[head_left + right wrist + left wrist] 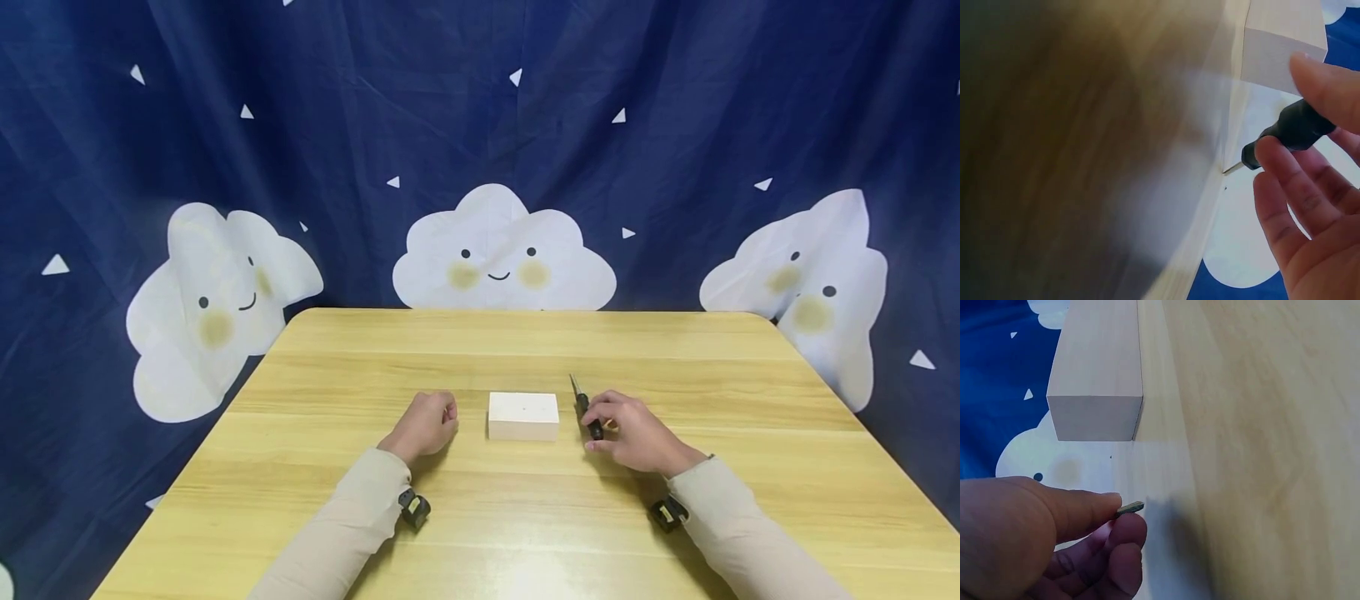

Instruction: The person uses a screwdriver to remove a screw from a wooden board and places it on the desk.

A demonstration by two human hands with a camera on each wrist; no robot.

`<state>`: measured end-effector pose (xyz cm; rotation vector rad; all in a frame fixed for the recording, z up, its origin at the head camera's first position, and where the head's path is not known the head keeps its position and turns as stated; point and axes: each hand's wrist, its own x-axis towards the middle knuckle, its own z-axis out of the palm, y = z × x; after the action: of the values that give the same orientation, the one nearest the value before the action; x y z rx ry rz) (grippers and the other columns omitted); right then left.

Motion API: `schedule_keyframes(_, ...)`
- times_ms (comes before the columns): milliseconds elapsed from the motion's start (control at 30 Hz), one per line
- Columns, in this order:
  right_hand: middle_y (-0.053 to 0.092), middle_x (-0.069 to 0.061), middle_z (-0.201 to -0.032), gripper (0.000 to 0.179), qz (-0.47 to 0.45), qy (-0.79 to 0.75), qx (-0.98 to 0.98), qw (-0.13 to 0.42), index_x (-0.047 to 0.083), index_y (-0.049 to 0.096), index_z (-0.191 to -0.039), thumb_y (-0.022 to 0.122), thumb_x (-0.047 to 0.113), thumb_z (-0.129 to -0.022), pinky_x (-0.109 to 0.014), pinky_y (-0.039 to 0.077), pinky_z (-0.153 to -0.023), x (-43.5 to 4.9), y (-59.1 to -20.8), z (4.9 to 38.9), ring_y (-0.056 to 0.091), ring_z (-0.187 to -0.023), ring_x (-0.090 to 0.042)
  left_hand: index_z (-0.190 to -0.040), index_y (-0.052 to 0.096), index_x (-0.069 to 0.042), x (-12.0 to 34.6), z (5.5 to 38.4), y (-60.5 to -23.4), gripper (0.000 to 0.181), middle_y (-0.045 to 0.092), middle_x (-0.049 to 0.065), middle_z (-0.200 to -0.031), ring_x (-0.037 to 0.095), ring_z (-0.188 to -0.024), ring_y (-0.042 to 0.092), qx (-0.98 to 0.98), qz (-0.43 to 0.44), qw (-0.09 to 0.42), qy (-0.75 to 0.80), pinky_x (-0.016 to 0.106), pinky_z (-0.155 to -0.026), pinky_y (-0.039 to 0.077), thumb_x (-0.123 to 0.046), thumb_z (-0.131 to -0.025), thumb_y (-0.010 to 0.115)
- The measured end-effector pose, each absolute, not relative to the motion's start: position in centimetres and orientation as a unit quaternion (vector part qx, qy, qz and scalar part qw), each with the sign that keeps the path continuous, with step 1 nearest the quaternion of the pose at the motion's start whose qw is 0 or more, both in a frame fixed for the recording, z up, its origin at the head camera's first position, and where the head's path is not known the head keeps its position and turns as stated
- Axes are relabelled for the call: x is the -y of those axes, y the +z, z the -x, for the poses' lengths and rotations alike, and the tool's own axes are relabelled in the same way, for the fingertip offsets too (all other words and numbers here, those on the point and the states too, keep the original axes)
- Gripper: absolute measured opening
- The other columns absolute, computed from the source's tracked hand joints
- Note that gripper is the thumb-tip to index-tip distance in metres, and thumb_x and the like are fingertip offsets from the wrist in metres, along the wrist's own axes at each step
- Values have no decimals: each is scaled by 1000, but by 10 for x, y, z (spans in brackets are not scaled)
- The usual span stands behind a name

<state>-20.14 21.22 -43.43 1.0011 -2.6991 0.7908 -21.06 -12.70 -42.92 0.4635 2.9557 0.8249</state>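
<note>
A pale rectangular wooden block (522,417) lies on the table between the two hands, with a small dark dot on its top. To its left, my left hand (427,422) pinches a small metal screw (1131,508) between thumb and index finger; only one end of it sticks out. On the block's right is a screwdriver with a black handle (1297,128) and thin metal shaft. My right hand (633,433) has thumb and fingers around that handle, and the shaft points away toward the table's far side.
The wood-grain table (525,508) reaches back to a dark blue curtain (450,100) printed with white clouds and small triangles. A small black device (414,508) is strapped on the left wrist, and a matching device (667,512) on the right.
</note>
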Motion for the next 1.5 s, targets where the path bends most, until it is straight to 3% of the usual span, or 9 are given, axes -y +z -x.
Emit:
schedule_keyframes(200, 60, -6, -107, 26, -335, 267, 902, 50, 8, 71, -96, 85, 8, -73, -26, 52, -66, -212, -436, 202, 55, -80, -12, -74, 54, -10, 127, 211, -431, 20, 52, -2, -63, 13, -57, 48, -953, -154, 23, 258, 25, -52, 42, -1, -88, 65)
schedule_keyframes(667, 59, -1, -99, 29, -327, 237, 915, 21, 9, 72, -93, 88, 12, -68, -32, 53, -73, -205, -432, 200, 54, -82, -13, -72, 57, -11, 125, 213, -436, 20, 53, -3, -65, 13, -61, 49, -953, -180, 6, 245, 27, -56, 44, 1, -84, 67)
schedule_keyframes(967, 57, -1, -96, 28, -321, 239, 916, 16, 9, 71, -91, 88, 11, -69, -31, 51, -69, -204, -432, 199, 51, -78, -13, -69, 57, -10, 124, 214, -435, 20, 51, -3, -64, 14, -60, 47, -952, -189, 4, 239, 26, -55, 42, 4, -82, 64)
schedule_keyframes(1500, 58, 1, -93, 15, -323, 233, 917, 23, 12, 70, -89, 81, 15, -79, -28, 49, -66, -206, -434, 199, 51, -75, -12, -74, 57, -10, 127, 210, -433, 17, 53, -2, -66, 14, -62, 49, -952, -178, 25, 248, 28, -57, 44, -3, -84, 69)
